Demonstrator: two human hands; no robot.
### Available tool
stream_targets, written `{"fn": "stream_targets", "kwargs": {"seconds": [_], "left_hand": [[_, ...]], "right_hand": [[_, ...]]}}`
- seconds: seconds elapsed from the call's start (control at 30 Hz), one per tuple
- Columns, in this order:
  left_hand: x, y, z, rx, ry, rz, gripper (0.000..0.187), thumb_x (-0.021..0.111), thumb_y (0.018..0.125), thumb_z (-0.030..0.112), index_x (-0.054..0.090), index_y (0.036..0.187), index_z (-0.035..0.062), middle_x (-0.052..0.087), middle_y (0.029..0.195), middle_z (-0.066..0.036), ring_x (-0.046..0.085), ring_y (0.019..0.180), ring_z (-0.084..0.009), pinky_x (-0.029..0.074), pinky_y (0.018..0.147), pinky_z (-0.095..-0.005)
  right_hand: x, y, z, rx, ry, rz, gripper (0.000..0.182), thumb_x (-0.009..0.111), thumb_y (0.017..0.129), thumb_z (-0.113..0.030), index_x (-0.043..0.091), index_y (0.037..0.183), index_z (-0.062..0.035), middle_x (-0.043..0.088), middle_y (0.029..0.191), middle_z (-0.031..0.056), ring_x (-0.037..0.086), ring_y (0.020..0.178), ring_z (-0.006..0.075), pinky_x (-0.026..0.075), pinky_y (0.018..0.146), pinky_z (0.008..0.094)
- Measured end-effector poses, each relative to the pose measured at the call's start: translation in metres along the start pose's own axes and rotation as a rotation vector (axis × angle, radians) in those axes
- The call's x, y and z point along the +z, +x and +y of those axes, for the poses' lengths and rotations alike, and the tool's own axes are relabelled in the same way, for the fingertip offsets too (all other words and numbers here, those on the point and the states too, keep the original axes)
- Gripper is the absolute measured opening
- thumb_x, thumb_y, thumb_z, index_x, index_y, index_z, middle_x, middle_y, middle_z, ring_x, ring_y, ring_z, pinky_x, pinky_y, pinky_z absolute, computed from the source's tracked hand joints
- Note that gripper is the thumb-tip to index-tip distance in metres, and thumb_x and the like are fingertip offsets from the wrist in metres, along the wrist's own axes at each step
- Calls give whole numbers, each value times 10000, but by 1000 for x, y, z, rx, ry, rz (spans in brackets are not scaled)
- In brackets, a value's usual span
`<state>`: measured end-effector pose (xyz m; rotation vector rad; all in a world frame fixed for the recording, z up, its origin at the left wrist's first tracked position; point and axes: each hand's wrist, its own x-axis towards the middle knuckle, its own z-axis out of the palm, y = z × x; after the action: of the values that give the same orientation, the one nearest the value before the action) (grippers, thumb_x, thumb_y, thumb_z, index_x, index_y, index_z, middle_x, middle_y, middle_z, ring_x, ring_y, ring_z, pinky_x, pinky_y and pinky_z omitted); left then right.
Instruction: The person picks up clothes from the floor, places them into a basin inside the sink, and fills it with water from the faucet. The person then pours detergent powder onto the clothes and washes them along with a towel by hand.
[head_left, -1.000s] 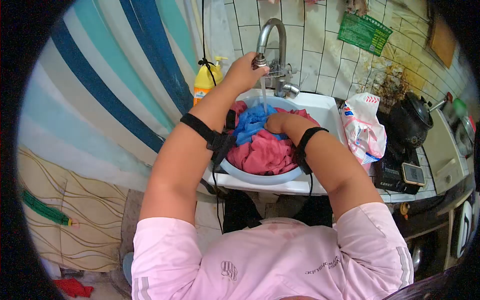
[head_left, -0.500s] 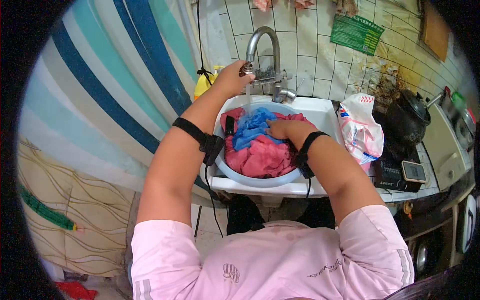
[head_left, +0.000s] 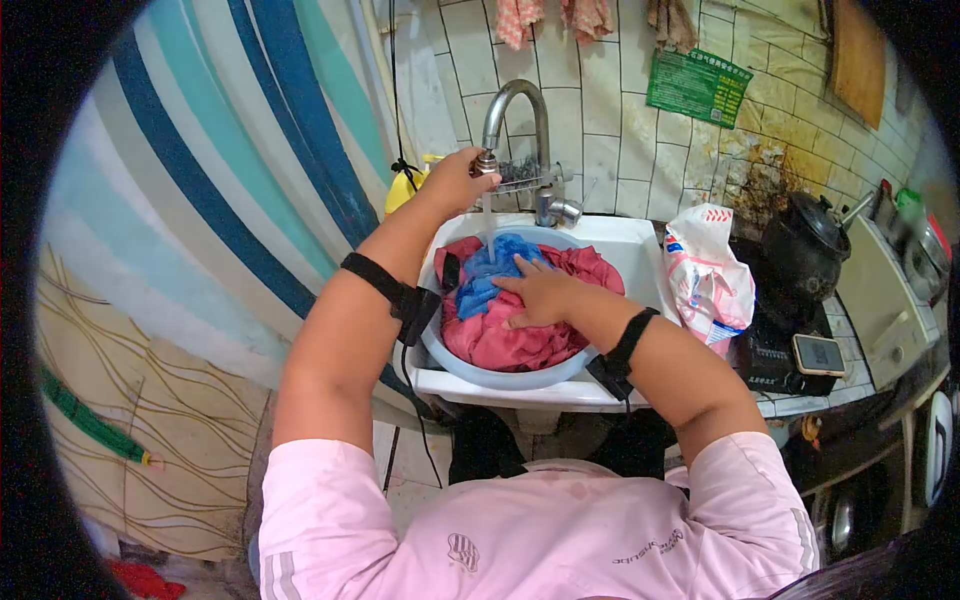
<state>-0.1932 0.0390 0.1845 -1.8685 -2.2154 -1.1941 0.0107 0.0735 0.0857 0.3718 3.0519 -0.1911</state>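
Note:
My left hand (head_left: 460,182) is closed around the nozzle end of the curved metal faucet (head_left: 543,118), and a stream of water falls from it. Below, a pale blue basin (head_left: 497,377) sits in the white sink (head_left: 648,262), filled with wet laundry. Red-pink cloth (head_left: 500,335) lies in most of it, with a bunched blue cloth (head_left: 500,262) on top under the water. My right hand (head_left: 545,293) rests on the laundry with its fingers spread, touching both the blue and the red-pink cloth.
Right of the sink stand a white plastic bag (head_left: 708,275), a phone (head_left: 819,355) on a black cooktop (head_left: 765,368), and a dark pot (head_left: 803,240). A yellow container (head_left: 401,190) is behind my left hand. A striped curtain (head_left: 215,150) hangs at left.
My right hand has shifted left and toward me, its fingers now spread flatter across the cloth. The left hand still holds the nozzle with water running, and the view has tilted slightly.

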Motion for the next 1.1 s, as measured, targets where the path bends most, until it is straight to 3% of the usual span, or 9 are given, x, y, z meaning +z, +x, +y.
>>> {"fn": "stream_targets", "kwargs": {"seconds": [0.23,0.33,0.4,0.63,0.73,0.83,0.9,1.03,1.1], "left_hand": [[-4,-11,14,-16,-38,-31,452,695,784,254,556,1110,-26,654,941,-145,630,856,-236,482,763,-324],[-3,-13,17,13,71,31,434,692,788,254,560,1091,-27,655,932,-136,628,848,-217,482,751,-318],[-1,-10,11,14,-49,-2,386,694,801,209,565,1088,-15,650,897,-100,602,817,-163,480,741,-309],[0,-11,8,38,-131,-8,412,696,805,199,555,1110,-40,648,906,-97,589,813,-144,483,725,-291],[-2,-11,11,-19,-168,-48,451,689,811,180,523,1165,-45,642,949,-105,591,841,-143,482,742,-282],[7,-12,1,-49,-370,-57,488,707,780,168,510,1177,-36,634,997,-120,594,900,-167,477,787,-294],[16,-19,-11,-50,-530,-32,497,725,750,161,519,1161,-29,630,1014,-128,597,941,-188,475,823,-308],[30,-57,-31,-131,-348,-95,683,726,736,212,401,1306,25,550,1194,-165,539,1091,-252,433,937,-357],[33,-83,-28,-154,-113,-522,761,736,726,269,351,1353,75,482,1280,-205,464,1198,-302,359,1019,-393]], "right_hand": [[21,40,10,-27,-89,-178,892,546,752,-660,248,1438,-174,235,1436,278,348,1267,448,307,1053,455],[22,53,14,-19,-98,-187,901,559,751,-645,267,1426,-126,325,1391,278,418,1218,431,348,1027,436],[25,67,19,-71,-93,-286,915,586,736,-626,274,1417,-101,418,1323,278,453,1190,408,370,1009,428],[4,55,10,-36,-22,-289,890,626,707,-608,362,1370,-76,468,1285,260,459,1181,407,370,1005,430],[-13,48,0,-246,1,-244,900,628,708,-600,342,1379,-72,472,1288,247,451,1191,402,362,1008,441],[19,75,8,-48,-132,-476,938,618,724,-586,247,1419,-76,395,1345,274,410,1235,397,344,1026,438],[36,74,7,129,-214,-365,933,588,756,-561,178,1439,-75,292,1397,303,348,1284,401,315,1048,450],[45,68,7,183,-137,-262,933,637,752,-493,162,1452,-102,144,1450,311,279,1306,456,296,1060,477],[41,76,9,156,-77,-360,943,624,755,-521,148,1456,-107,95,1468,292,222,1335,442,260,1075,492]]}}
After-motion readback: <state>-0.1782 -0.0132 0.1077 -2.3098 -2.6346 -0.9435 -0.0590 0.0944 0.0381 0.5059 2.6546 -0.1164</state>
